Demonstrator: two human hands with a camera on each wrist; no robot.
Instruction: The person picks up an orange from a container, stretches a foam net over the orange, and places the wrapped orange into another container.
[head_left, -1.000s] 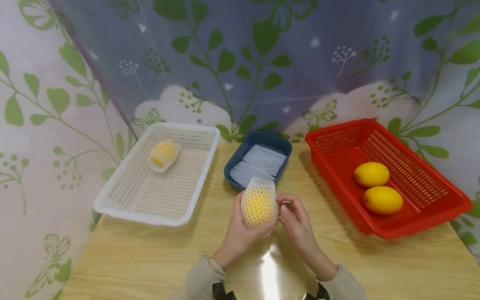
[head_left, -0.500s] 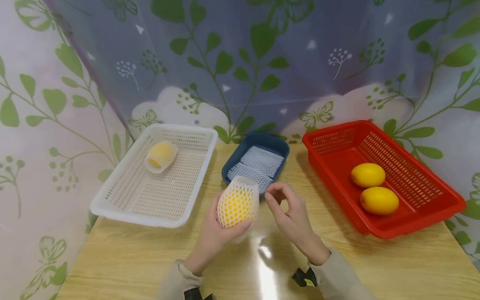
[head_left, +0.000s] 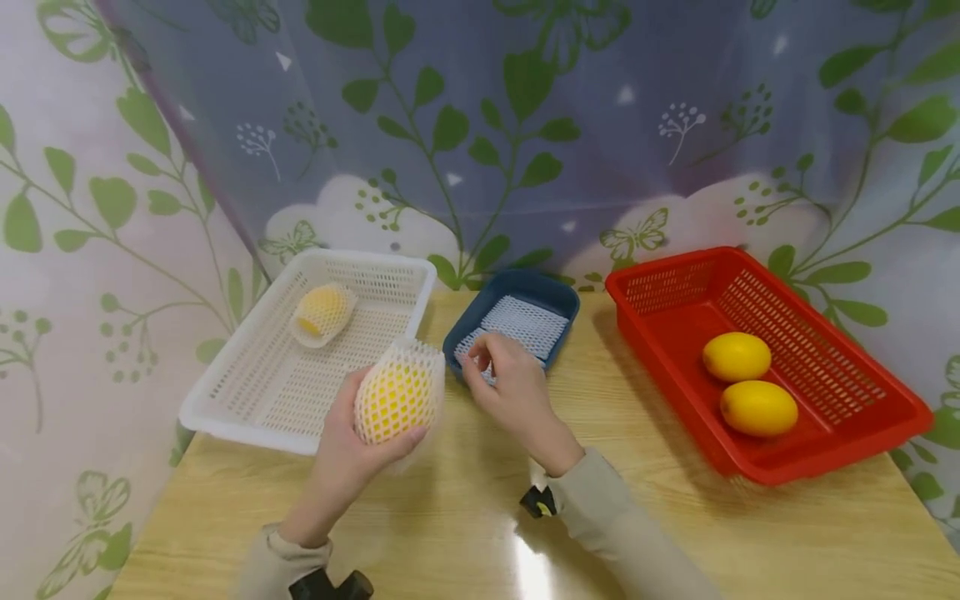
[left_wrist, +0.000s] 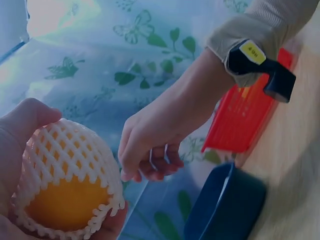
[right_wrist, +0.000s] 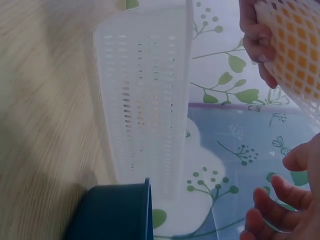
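My left hand [head_left: 348,454] grips a lemon [head_left: 397,404] wrapped in a white foam net sleeve. In the left wrist view one end of the lemon [left_wrist: 70,202] shows bare through the sleeve's open end. My right hand [head_left: 517,396] hovers over the front of a small blue tray [head_left: 534,285], its fingers loosely bent. In the right wrist view nothing shows between the right fingers [right_wrist: 272,217]. Flat white foam net sleeves [head_left: 528,323] lie in the tray, partly hidden by that hand. Another netted lemon [head_left: 325,312] lies in the white basket [head_left: 300,400], just beyond the left hand.
A red basket [head_left: 667,321] stands on the right, with two bare lemons [head_left: 737,357] in it. All the containers sit on a wooden table [head_left: 450,533] in front of a leaf-patterned cloth [head_left: 480,167].
The left hand has carried the netted lemon leftward to the white basket's near right edge. My right hand has come off the lemon and moved left over the blue tray.
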